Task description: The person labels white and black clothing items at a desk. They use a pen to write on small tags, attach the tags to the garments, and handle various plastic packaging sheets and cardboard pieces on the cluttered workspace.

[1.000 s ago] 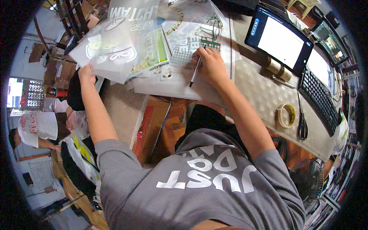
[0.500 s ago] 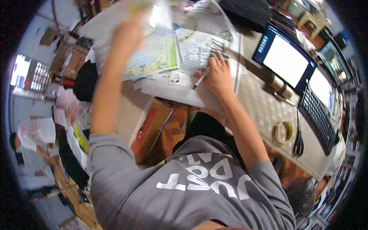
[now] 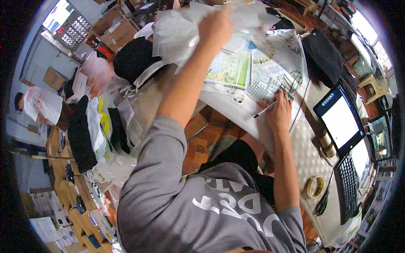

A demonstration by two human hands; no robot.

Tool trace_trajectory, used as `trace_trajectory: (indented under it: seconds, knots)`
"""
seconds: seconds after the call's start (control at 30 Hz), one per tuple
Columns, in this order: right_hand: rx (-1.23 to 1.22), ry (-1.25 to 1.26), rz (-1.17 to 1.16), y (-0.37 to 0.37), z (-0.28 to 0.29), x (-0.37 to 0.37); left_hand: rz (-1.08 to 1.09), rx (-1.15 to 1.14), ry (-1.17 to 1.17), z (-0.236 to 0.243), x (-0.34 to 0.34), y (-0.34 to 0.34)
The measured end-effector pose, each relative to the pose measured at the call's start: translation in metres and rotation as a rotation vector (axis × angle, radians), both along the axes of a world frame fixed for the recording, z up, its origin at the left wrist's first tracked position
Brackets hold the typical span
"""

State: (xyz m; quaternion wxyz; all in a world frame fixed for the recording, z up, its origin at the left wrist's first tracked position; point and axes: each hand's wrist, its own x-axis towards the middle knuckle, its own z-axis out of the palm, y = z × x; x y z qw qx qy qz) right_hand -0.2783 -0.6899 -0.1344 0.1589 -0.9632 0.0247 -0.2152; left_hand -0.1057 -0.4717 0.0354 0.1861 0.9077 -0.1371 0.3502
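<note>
Stretched out to the far side of the desk, my left hand [image 3: 214,27] is closed at a loose pile of translucent sheets [image 3: 177,31], fingertips partly hidden and slightly blurred. Lower right, my right hand [image 3: 278,111] rests on the drawing sheets with a black-and-white pen [image 3: 263,111] held slanting among its fingers. Between the hands lie a green-and-yellow printed picture [image 3: 225,69] and line drawings [image 3: 263,86] under clear film. A black cloth item [image 3: 135,59] sits left of the sheets.
Right: tablet [image 3: 339,116], keyboard [image 3: 350,189], tape roll [image 3: 315,186], scissors [image 3: 321,204], cardboard tube [image 3: 325,145], small screen [image 3: 379,135], plastic chair [image 3: 371,88], black bag [image 3: 320,55]. Left: co-worker in white top [image 3: 42,105], garments and plastic bags [image 3: 97,135], cardboard boxes [image 3: 112,31].
My left hand has swept up and away to the desk's far side with translucent sheets. My right hand stays on the drawings with the pen. The view has swung, shifting the desk rightward.
</note>
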Motion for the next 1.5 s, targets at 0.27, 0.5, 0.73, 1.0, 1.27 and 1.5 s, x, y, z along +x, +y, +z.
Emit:
trace_trajectory:
  seconds: [0.27, 0.5, 0.73, 1.0, 1.27, 1.5]
  knots:
    - [0.016, 0.042, -0.01, 0.002, 0.013, -0.003, -0.275, 0.128, -0.007, -0.002, -0.059, 0.012]
    - [0.04, 0.012, 0.0, -0.001, 0.004, -0.004, -0.411, 0.216, 0.118, -0.155, -0.108, 0.018]
    - [-0.01, -0.046, -0.11, -0.001, -0.007, 0.005, -0.089, -0.194, 0.515, -0.14, -0.083, 0.026]
    - [0.081, -0.016, -0.057, 0.019, -0.001, 0.012, -0.363, -0.079, 0.28, -0.171, -0.101, 0.005]
    - [0.519, -0.031, 0.067, 0.024, 0.003, 0.009, -0.42, -0.116, 0.379, -0.19, -0.067, 0.021]
    - [0.586, -0.098, -0.043, 0.022, 0.002, 0.007, -0.323, -1.204, 0.624, -0.152, -0.066, 0.025]
